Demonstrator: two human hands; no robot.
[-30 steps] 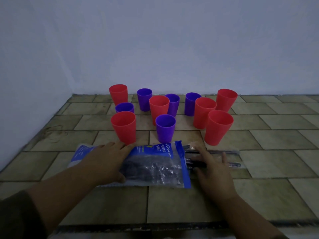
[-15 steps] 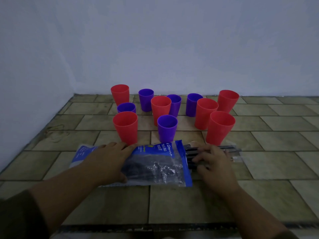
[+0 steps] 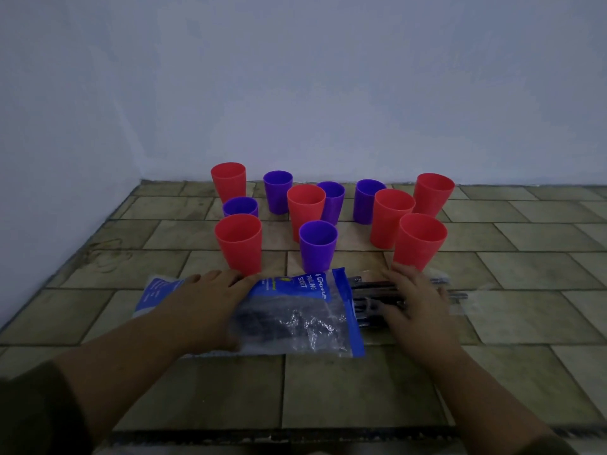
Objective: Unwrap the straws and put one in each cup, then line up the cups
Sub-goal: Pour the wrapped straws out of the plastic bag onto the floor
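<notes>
1. Straws (image 3: 369, 285): a dark bundle sticking out of the right end of the blue-and-clear bag (image 3: 295, 320) on the tiled worktop (image 3: 328, 389).
2. My right hand (image 3: 417, 310) lies flat on them, fingers straight.
3. My left hand (image 3: 210, 303) rests flat on the bag.
4. The cups (image 3: 318, 249) stand just beyond.

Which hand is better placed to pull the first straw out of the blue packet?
Right. The right hand lies on the dark straws sticking out at the right end of the blue packet; the left hand rests flat on that packet, placed to steady it.
</notes>
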